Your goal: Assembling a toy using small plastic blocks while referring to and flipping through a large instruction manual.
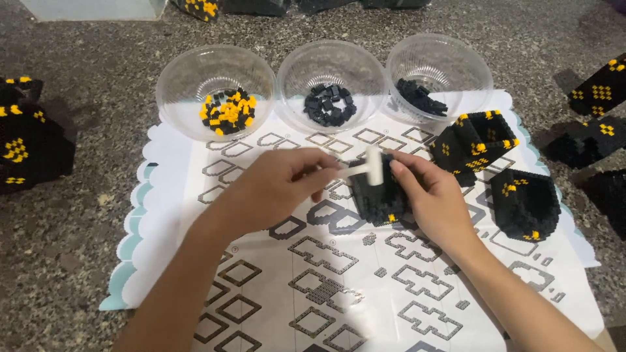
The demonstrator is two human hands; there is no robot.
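My left hand (277, 186) grips the handle of a small white T-shaped tool (372, 167), whose head rests against the top of a black brick-built piece (378, 195) with a yellow dot. My right hand (433, 199) holds that black piece from its right side, above a printed instruction sheet (339, 274). Three clear plastic bowls stand beyond: the left bowl (215, 91) holds black and yellow small bricks, the middle bowl (331, 85) and the right bowl (438, 77) hold black ones.
Two finished black-and-yellow hollow blocks (473, 145) (525, 203) sit on the sheet at right. More such blocks lie on the speckled stone floor at far right (600, 88) and far left (26, 140). A white scalloped mat (153, 215) lies under the sheet.
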